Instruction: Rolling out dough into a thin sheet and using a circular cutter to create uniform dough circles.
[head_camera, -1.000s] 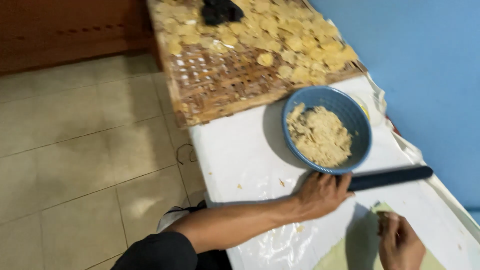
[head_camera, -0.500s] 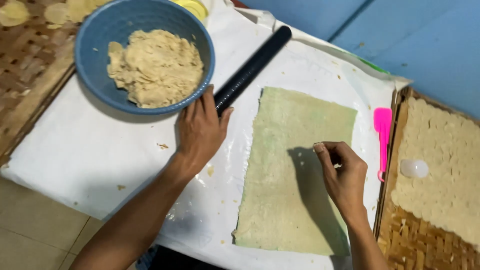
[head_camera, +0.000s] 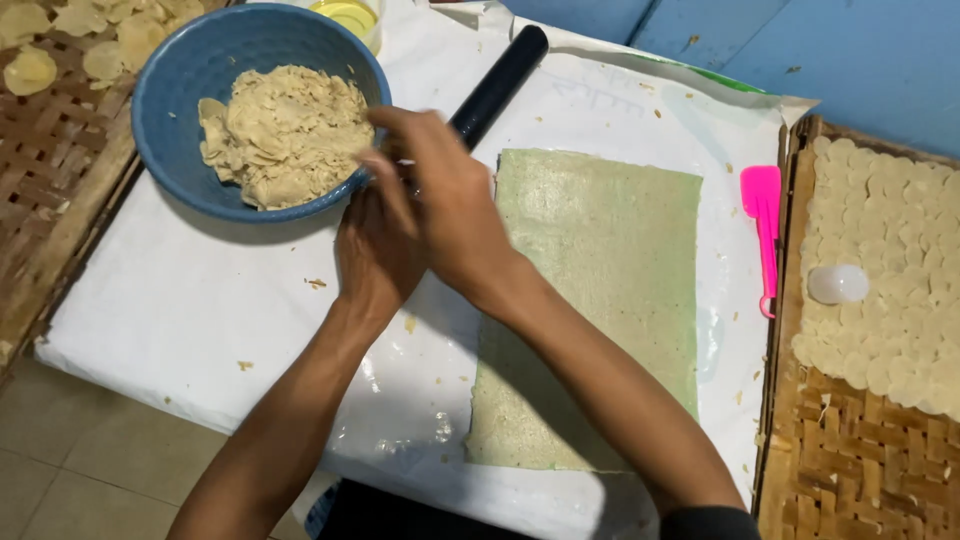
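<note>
Hands: right hand (head_camera: 440, 195) crosses over left hand (head_camera: 375, 255), fingers loose and reaching at the blue bowl (head_camera: 170, 110) rim, gripping nothing; left hand's grip cannot be told.
Dough (head_camera: 285, 130): heaped in the bowl.
Rolling pin (head_camera: 500, 80): black, just beyond the hands.
Sheet (head_camera: 600, 290): green, flat on white plastic.

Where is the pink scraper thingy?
In the head view, the pink scraper lies on the white sheet at the right, between the flat green dough sheet and the woven tray of pale round pieces.
</note>
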